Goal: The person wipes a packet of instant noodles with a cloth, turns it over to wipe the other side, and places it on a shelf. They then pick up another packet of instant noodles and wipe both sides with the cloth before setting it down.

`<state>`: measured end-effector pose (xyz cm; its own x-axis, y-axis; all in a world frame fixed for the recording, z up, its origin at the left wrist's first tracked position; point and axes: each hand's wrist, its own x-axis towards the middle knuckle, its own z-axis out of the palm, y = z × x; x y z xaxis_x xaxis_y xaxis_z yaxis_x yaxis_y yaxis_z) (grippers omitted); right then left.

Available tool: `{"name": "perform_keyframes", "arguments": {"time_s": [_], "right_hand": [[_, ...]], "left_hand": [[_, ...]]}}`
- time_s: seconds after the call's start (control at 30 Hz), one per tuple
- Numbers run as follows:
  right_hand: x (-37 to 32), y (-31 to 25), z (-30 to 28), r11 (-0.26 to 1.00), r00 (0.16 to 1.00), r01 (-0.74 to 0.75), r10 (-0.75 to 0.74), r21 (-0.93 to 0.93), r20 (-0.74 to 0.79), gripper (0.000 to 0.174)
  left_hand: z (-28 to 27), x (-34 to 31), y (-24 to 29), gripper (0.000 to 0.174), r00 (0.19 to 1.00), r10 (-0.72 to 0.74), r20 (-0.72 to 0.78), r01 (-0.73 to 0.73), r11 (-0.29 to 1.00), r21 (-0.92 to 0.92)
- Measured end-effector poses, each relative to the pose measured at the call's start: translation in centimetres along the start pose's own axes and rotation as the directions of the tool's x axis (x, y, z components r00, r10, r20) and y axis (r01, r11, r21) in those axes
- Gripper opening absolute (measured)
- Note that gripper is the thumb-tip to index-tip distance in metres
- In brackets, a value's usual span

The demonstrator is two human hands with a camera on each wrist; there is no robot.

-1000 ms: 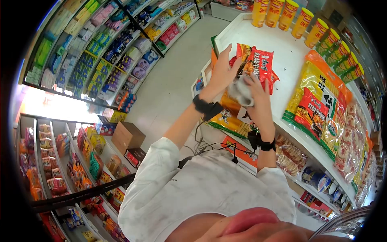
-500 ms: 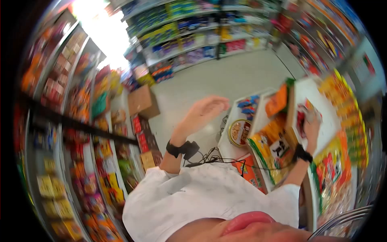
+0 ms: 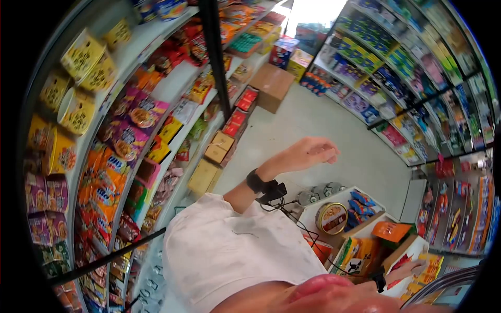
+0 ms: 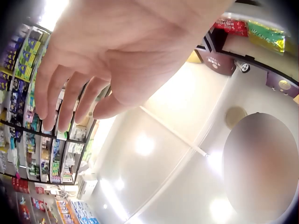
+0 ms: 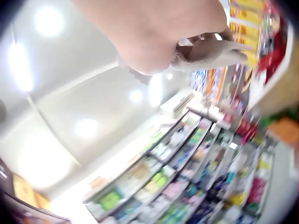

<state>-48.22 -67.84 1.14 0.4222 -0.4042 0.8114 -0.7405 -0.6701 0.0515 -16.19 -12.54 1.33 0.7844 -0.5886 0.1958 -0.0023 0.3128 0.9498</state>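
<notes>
My left hand hangs in the air over the floor, fingers loosely bent and nothing in them. Its palm fills the top of the left wrist view, with the fingers pointing down. At the lower right of the head view, my right hand is over the white display stand. A greyish-white cloth is bunched in its fingers, clearest in the right wrist view. Close to that hand lie red packets on the stand's top, partly hidden in the head view.
Yellow canisters line the stand. Its lower tiers hold a round tin, blue packets and a yellow bag. Snack shelves run along the left; a cardboard box sits on the floor. Cables hang near my waist.
The view has swung left, toward the snack shelves. My left hand has left the red packets and moved out over the floor. The right hand stays at the stand with the cloth.
</notes>
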Motion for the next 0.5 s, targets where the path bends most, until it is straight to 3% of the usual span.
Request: {"name": "perform_keyframes", "arguments": {"time_s": [0.07,0.1,0.13,0.23,0.3,0.37,0.4,0.5], "right_hand": [[1.3,-8.4,-0.8,0.947,0.993,0.106,-0.119,0.302,0.025,0.048],[2.1,-13.0,0.2,0.547,0.909,-0.361,0.023,0.756,0.417,0.051],[2.9,-17.7,1.3,-0.12,0.66,-0.725,0.161,0.678,0.734,0.054],[1.1,-33.2,1.1,-0.13,0.484,-0.874,-0.18,0.467,0.856,0.055],[-1.7,-41.0,-0.9,-0.141,0.498,-0.865,-0.36,0.482,0.789,0.046],[-1.7,-47.2,-6.3,-0.06,0.329,-0.933,-0.537,0.354,0.777,0.042],[-1.5,-50.0,-8.3,-0.098,0.348,-0.923,-0.627,0.373,0.697,0.04],[-1.4,-54.6,-9.6,-0.083,0.316,-0.914,-0.76,0.398,0.568,0.041]], "left_hand": [[-1.9,-1.5,-0.1,0.028,0.998,-0.037,-0.051,0.035,0.999,-0.038],[-2.8,-2.1,0.0,0.029,0.996,-0.058,-0.072,0.055,0.997,-0.054],[-3.4,-2.7,-0.1,0.031,0.992,-0.08,-0.093,0.073,0.995,-0.073],[-4.2,-3.9,-0.3,0.035,0.974,-0.141,-0.18,0.137,0.99,-0.032],[-4.4,-4.2,-2.5,0.038,0.932,-0.049,-0.359,0.067,0.997,0.039],[-4.5,-4.2,-3.5,0.04,0.908,0.002,-0.42,0.027,0.998,0.062],[-5.1,-4.4,-2.4,0.041,0.903,0.018,-0.43,0.013,0.998,0.069],[-5.8,-5.4,1.9,0.037,0.853,-0.114,-0.51,0.117,0.993,-0.027]]}}
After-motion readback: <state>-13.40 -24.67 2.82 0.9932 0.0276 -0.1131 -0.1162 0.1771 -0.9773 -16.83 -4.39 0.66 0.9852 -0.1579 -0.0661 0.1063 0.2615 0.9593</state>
